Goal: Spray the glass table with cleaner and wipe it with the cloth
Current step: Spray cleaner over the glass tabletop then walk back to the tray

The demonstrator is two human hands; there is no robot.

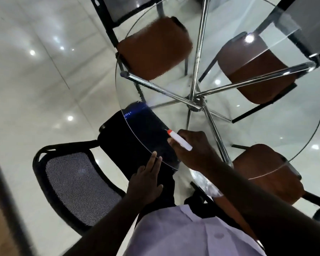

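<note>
A round glass table (266, 126) on chrome legs (196, 100) fills the right of the view. My right hand (194, 150) is over its near-left part and grips a spray bottle; only the white spray head with an orange nozzle (179, 139) shows, pointing up-left. Fine spray droplets speckle the glass along the left edge (137, 85). My left hand (146, 180) is flat with straight fingers, the fingertips touching the table's near rim. No cloth is visible.
A black mesh-backed chair (76, 183) stands at the near left, its dark seat partly under the glass. Three brown-seated chairs (155, 47) (255, 71) (266, 172) ring the table. Glossy white floor tiles (44, 71) lie to the left.
</note>
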